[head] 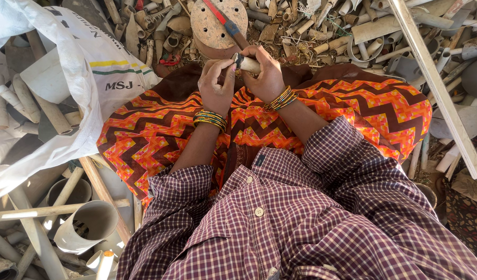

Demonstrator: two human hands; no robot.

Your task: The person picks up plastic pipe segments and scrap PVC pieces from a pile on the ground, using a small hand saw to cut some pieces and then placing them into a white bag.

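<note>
I sit with an orange and brown zigzag cloth (160, 124) over my lap. My right hand (267, 75) grips a short pale piece of pipe (247, 64), holding it in front of me. My left hand (216, 83) is right beside it, fingertips pinched at the pipe's near end. Whether those fingers hold a small tool I cannot tell. Both wrists wear stacks of coloured bangles. A round dusty disc with holes (217, 23) lies just beyond my hands, with a red and blue handled tool (225, 23) resting across it.
A large white woven sack (77, 83) stands at my left. Several cut plastic pipe pieces (88, 223) lie at lower left, and a heap of pipe scraps (321, 31) covers the ground ahead. A long pale strip (438, 88) slants across the right side.
</note>
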